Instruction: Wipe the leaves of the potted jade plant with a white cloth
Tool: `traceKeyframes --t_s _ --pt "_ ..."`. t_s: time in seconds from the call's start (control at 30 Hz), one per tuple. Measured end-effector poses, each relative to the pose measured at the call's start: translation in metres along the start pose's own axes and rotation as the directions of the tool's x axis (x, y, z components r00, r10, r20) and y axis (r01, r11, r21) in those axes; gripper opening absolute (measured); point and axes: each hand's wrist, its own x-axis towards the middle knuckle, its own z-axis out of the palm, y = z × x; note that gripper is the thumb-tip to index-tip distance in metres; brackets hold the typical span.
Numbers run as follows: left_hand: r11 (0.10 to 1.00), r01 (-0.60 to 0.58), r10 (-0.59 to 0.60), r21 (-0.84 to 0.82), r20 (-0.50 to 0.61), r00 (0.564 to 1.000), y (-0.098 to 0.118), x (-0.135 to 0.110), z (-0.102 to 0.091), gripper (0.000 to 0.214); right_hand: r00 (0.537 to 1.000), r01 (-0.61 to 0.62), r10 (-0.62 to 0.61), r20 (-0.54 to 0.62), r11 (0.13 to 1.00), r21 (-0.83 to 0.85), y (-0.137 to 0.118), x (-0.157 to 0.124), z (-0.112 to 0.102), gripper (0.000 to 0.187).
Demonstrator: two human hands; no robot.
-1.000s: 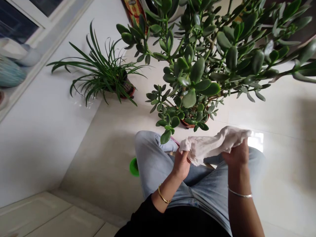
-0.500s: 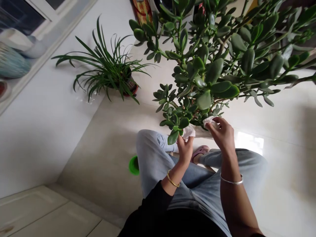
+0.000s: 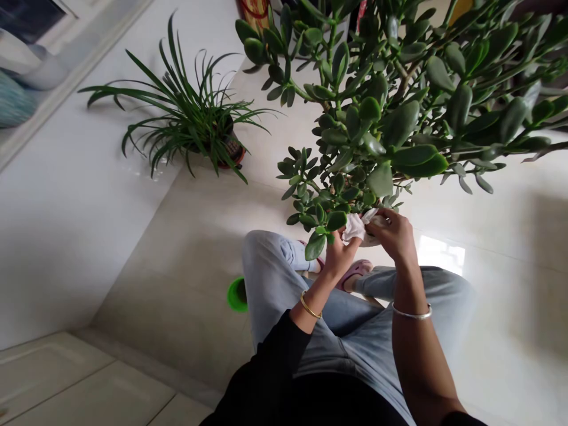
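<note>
Fingers (image 3: 342,247) of your left hand (image 3: 339,260) are closed on the white cloth (image 3: 354,228), pinching it from below, though a leaf partly hides the tips. Your right hand (image 3: 394,234) comes in from the other side, its fingers (image 3: 380,220) curled over the far end, so both hands grip the cloth, bunched tight between them. Just under your right fingers a pale curved edge of the pot (image 3: 371,239) shows, and the cloth sits against it, at the base of the jade plant (image 3: 381,136), whose stems and fat leaves spread up and away past your fingertips. One low leaf (image 3: 315,246) hangs just left of your left fingers. Looks like cloth work right around that pot edge, close in under the foliage! Next move calls for a slow slide along the edge, fingers kept low, clear of that leaf and the stems. Farther back from your fingers, a gold bangle (image 3: 310,306) circles your left wrist and a silver bangle (image 3: 412,313) your right. A pink sandal (image 3: 357,275) lies just below your hands, and well out to their left stands a spider plant (image 3: 186,124).
</note>
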Motion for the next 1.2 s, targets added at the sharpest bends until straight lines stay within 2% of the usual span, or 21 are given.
traceKeyframes --t_s 0.1,0.13,0.37,0.63,0.7,0.9,1.1,1.2 --pt "0.98 -0.138 0.115 0.142 0.159 0.981 0.001 0.004 -0.002 0.044 1.0 -0.003 0.003 -0.015 1.0 0.025 0.003 0.002 0.0 0.03" --pt "0.972 -0.158 0.128 0.172 0.176 0.976 0.001 0.005 -0.002 0.043 1.0 -0.008 0.008 -0.02 0.999 0.04 0.004 0.002 -0.001 0.031" --pt "0.956 -0.173 0.127 0.238 0.195 0.972 0.008 0.008 0.004 0.044 0.998 -0.036 0.041 -0.053 0.995 0.097 0.001 0.005 -0.006 0.035" --pt "0.942 -0.212 0.155 0.261 0.224 0.962 0.009 0.01 0.006 0.043 0.996 0.083 -0.087 0.021 0.987 0.14 0.008 0.005 -0.009 0.031" --pt "0.923 -0.24 0.163 0.302 0.258 0.952 0.005 0.013 0.003 0.045 0.994 0.099 -0.104 0.033 0.987 0.127 0.006 0.006 -0.009 0.029" --pt "0.826 -0.382 0.237 0.415 0.36 0.902 -0.003 0.02 -0.004 0.046 0.998 0.063 -0.064 0.024 0.997 0.055 -0.005 0.006 -0.012 0.029" --pt "0.819 -0.405 0.258 0.407 0.37 0.893 -0.002 0.023 -0.004 0.045 0.998 0.069 -0.069 -0.005 0.997 0.047 -0.006 0.004 -0.016 0.03" --pt "0.824 -0.396 0.251 0.406 0.365 0.897 -0.002 0.022 -0.002 0.045 0.997 0.074 -0.076 0.02 0.992 0.099 -0.002 0.005 -0.016 0.031"
